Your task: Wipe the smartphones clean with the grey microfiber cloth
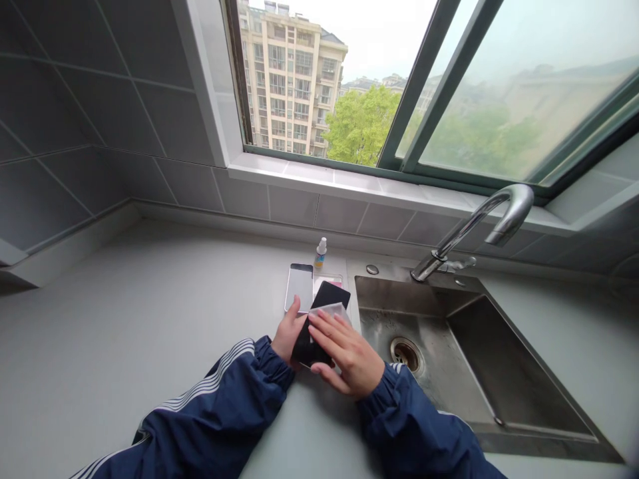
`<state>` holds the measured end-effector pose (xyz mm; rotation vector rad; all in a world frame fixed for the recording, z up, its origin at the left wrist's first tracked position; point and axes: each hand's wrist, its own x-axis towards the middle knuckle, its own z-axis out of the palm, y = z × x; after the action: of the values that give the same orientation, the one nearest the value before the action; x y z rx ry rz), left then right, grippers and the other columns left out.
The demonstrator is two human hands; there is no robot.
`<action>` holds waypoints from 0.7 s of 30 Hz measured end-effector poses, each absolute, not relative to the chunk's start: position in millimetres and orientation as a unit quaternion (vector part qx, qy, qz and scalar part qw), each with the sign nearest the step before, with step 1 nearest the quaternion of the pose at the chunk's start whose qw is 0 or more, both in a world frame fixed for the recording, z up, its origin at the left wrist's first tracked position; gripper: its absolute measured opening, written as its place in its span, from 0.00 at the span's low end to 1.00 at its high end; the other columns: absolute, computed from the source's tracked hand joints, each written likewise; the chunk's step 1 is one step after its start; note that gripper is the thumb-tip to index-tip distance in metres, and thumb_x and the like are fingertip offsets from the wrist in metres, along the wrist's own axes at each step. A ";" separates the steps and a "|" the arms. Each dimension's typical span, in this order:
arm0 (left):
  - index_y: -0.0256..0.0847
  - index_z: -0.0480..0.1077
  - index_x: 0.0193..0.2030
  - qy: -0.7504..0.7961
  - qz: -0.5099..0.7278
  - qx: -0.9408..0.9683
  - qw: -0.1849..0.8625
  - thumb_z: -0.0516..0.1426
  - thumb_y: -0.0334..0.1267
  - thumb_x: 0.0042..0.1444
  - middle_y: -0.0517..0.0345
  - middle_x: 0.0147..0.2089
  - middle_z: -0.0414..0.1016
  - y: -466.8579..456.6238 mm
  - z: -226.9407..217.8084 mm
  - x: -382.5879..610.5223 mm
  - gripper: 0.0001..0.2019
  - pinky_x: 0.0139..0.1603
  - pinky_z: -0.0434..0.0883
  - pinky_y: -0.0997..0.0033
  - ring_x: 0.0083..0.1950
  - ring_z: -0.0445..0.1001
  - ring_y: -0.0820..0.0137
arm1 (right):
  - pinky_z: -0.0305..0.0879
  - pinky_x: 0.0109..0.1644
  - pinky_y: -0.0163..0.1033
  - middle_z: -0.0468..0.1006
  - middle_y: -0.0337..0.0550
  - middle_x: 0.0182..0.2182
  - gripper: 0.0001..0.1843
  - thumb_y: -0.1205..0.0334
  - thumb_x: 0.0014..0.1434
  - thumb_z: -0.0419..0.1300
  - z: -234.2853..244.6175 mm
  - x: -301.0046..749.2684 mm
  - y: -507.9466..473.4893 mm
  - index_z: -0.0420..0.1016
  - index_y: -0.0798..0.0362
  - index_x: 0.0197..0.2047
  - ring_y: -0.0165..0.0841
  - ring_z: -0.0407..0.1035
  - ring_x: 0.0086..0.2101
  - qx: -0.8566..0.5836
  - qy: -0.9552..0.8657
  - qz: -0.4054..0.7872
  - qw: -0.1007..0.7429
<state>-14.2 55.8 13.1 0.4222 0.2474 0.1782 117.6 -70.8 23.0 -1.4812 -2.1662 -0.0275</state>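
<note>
My left hand (pixel 288 334) grips the left edge of a black phone (pixel 324 297) that rests tilted on the grey countertop (pixel 150 332). My right hand (pixel 345 354) lies over the phone's screen, fingers pressing a small pale wipe (pixel 333 311) flat against it. Just beyond the phone lie a clear screen protector with a dark border (pixel 300 285) and a pinkish packet (pixel 329 279). A small bottle with a white cap (pixel 320 253) stands behind them near the wall.
A steel sink (pixel 479 359) with a drain (pixel 405 353) sits right of the hands, and a curved tap (pixel 479 223) arches over it. Grey tiled walls and a window sill (pixel 349 179) run along the back. The countertop stretches away to the left.
</note>
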 end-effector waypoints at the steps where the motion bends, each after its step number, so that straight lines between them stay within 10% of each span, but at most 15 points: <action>1: 0.27 0.62 0.68 0.119 0.075 0.215 0.966 0.37 0.64 0.66 0.36 0.50 0.79 55.3 13.2 -14.3 0.43 0.57 0.70 0.54 0.50 0.80 0.53 | 0.54 0.71 0.58 0.57 0.59 0.71 0.33 0.52 0.70 0.53 23.2 125.2 -69.7 0.55 0.62 0.71 0.46 0.44 0.72 -0.572 -0.786 -0.021 0.234; 14: 0.18 0.66 0.64 0.152 0.069 0.230 0.959 0.39 0.70 0.62 0.29 0.48 0.80 51.4 12.6 -13.9 0.50 0.62 0.67 0.56 0.54 0.79 0.51 | 0.48 0.74 0.55 0.47 0.57 0.73 0.45 0.40 0.69 0.49 23.8 94.7 -78.4 0.45 0.66 0.75 0.47 0.37 0.73 -0.543 -0.813 0.028 0.208; 21: 0.36 0.58 0.72 0.081 0.052 0.279 0.955 0.41 0.64 0.66 0.42 0.58 0.77 50.1 15.2 -12.8 0.39 0.63 0.66 0.60 0.59 0.76 0.56 | 0.50 0.71 0.64 0.44 0.57 0.74 0.38 0.48 0.72 0.47 8.1 114.1 -73.9 0.41 0.60 0.76 0.52 0.32 0.73 -0.634 -0.732 -0.063 0.239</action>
<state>-12.8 50.1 15.2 0.5659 0.1650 0.1061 114.1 -73.9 8.1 -1.7369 -2.0046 -0.1718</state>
